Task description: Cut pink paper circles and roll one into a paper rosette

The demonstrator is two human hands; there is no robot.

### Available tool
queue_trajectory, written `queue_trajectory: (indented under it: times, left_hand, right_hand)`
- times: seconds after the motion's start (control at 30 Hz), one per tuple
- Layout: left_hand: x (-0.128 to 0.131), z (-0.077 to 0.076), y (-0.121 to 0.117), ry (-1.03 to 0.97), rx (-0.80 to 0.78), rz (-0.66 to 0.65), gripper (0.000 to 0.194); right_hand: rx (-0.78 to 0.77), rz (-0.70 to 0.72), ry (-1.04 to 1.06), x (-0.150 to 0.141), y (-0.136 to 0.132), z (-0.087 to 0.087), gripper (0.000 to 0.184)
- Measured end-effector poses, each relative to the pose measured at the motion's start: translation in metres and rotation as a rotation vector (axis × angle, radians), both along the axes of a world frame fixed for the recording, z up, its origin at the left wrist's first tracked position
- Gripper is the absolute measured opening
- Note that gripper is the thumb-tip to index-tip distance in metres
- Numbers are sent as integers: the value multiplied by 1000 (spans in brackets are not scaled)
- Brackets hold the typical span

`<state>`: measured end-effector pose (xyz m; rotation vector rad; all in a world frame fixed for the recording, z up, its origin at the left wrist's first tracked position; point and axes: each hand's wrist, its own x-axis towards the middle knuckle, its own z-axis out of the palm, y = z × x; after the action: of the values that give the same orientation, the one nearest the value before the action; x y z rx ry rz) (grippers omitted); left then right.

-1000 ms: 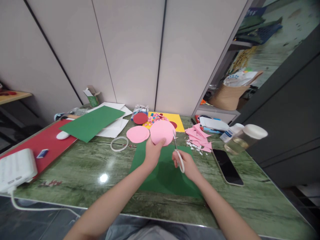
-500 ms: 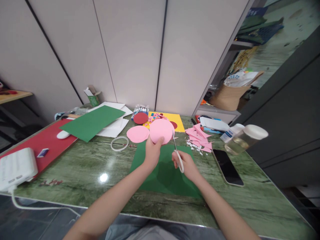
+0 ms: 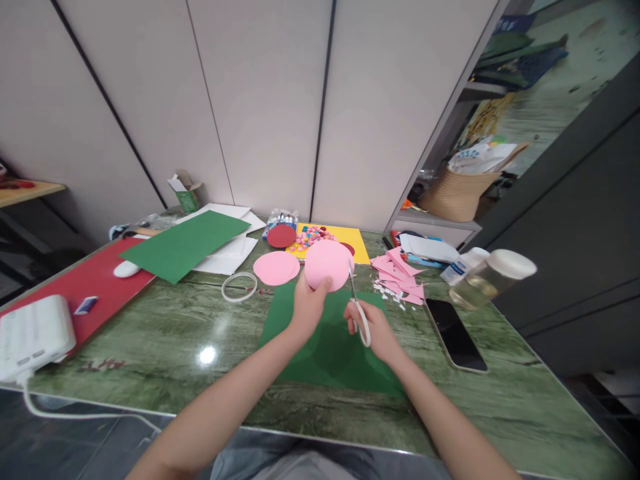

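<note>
My left hand pinches the lower edge of a pink paper circle, thumb in front. Scissors with white handles are gripped in my right hand; their blades point up at the circle's right edge. Both hands are raised over a green paper sheet lying on the table. To the left lie more pink paper circles, overlapping each other. Pink paper offcuts and small white scraps are heaped to the right.
A white ring lies left of the green sheet. On the right are a phone and a lidded jar. Behind, colourful pompoms rest on yellow paper. A power bank occupies the left corner.
My left hand and the pink circle have shifted slightly right and a little down. The scissors' blades have moved slightly right with the circle's edge; my right hand stays nearly in place.
</note>
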<state>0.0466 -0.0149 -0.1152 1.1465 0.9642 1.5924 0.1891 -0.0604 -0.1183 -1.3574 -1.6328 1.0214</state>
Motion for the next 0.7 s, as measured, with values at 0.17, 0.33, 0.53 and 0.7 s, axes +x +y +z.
queue_trajectory:
  times: [0.17, 0.33, 0.53, 0.7]
  left_hand:
    - [0, 0, 1, 2, -7, 23, 34]
    - [0, -2, 2, -24, -3, 40, 33]
    - [0, 0, 3, -45, 13, 31, 37]
    - [0, 2, 3, -84, 34, 12, 43]
  right_hand:
    - [-4, 3, 4, -1, 0, 0, 42]
    - [-21, 2, 13, -1, 1, -3, 42]
    - [-7, 8, -1, 0, 2, -5, 40]
    - [-1, 13, -3, -1, 1, -4, 39]
